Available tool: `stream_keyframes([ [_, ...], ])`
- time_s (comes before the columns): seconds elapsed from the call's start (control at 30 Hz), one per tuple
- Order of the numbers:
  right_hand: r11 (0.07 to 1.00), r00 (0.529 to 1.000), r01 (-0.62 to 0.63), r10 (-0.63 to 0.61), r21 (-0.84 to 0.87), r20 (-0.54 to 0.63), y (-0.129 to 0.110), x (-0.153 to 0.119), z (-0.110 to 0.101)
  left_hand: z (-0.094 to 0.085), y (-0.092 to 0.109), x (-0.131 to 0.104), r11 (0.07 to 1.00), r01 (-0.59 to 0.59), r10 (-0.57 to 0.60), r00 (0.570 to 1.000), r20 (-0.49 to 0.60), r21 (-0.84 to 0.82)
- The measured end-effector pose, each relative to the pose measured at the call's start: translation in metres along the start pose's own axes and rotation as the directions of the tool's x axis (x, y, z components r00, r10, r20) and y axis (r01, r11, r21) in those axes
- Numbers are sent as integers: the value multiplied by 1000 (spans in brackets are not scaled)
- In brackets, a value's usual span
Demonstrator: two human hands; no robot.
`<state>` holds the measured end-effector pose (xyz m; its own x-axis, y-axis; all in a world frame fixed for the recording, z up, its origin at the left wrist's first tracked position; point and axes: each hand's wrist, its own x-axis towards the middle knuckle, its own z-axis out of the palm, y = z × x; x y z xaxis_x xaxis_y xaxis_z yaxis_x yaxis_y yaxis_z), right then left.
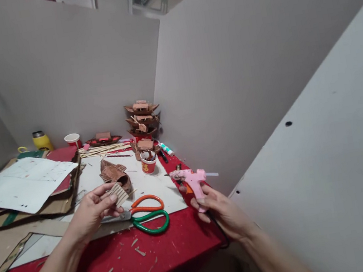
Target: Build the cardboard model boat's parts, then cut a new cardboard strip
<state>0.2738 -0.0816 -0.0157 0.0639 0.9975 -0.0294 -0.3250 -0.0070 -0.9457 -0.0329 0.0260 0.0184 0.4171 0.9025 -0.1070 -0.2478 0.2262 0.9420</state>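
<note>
My left hand pinches a small piece of ridged corrugated cardboard by its left side. Behind that piece lies a brown model boat on a white sheet. Around the handle of a pink glue gun the fingers of my right hand are wrapped; its nozzle points left and a glue stick sticks out of its back. Between my hands, scissors with one orange and one green handle rest near the table's front edge, their blades partly under my left hand.
Stacked model boats stand at the back right, near a paper cup. Thin wooden sticks, another boat and a yellow bottle are at the back. Papers cover cardboard on the left. Grey panels enclose the table.
</note>
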Motion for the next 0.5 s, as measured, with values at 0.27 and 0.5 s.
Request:
stream_keyframes([
  [0.27,995,993,67,-60,-69,100,6,-7,-1,0,1,1,1000,18,-18,1000,-26,14],
  [0.5,993,993,109,-107,-46,55,11,-12,-1,-5,-4,4,997,44,-45,999,13,70],
])
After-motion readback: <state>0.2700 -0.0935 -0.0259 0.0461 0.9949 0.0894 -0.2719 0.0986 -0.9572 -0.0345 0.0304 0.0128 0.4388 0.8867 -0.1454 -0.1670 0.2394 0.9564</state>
